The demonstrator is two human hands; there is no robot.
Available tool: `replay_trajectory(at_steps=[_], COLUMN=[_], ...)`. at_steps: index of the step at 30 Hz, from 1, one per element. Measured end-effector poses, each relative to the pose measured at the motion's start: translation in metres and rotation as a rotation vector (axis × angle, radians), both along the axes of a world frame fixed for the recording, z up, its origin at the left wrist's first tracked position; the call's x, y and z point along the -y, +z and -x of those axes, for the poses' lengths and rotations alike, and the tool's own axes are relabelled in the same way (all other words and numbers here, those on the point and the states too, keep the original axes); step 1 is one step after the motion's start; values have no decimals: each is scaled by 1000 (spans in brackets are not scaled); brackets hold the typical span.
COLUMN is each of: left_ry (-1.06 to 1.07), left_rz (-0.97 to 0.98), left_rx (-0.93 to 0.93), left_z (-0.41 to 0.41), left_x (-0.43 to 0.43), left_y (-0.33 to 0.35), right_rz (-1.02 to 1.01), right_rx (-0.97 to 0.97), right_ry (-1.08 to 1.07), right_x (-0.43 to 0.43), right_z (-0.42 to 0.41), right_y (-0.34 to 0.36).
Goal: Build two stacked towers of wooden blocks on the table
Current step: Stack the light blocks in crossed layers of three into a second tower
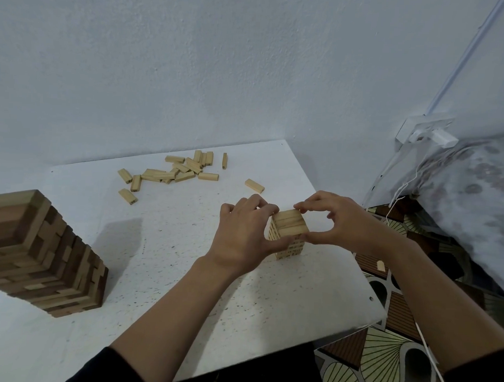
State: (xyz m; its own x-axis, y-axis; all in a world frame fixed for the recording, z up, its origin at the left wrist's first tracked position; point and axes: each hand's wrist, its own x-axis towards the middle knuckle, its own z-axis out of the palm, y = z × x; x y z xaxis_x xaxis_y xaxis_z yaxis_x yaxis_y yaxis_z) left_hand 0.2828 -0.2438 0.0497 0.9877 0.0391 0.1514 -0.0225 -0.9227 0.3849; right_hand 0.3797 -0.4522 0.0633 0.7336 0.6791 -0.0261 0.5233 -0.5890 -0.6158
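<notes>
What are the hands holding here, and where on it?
Both hold the small tower near its top: left hand wraps its left side, right hand pinches its right side between forefinger and thumb.

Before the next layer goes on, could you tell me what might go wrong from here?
1. The left hand and right hand both pinch the light tower at its top layer; an uneven squeeze could shift its layers or tip it.
2. The light tower stands toward the right edge of the table, and one block already lies on the floor, so toppled pieces may drop off.
</notes>
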Motion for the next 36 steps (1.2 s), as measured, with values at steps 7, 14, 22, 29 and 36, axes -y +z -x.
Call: replay_trajectory(at_steps=[7, 14, 22, 29, 36], left_ry=[6, 43, 289, 572, 743], left_rz=[6, 157, 342, 498, 394], left_rx=[5, 63, 234, 288, 208], left_z=[2, 9, 35, 68, 44], left_x=[1, -22, -99, -129, -137], left_y=[1, 17, 10, -16, -50], right_rz=[-68, -251, -238, -279, -262], right_rx=[-30, 110, 216, 135, 151], right_ry=[-23, -140, -101, -100, -255], right_x=[-2, -27, -96, -172, -223], right_z=[7, 16, 38, 67, 57], right_y=[6, 15, 33, 3, -50])
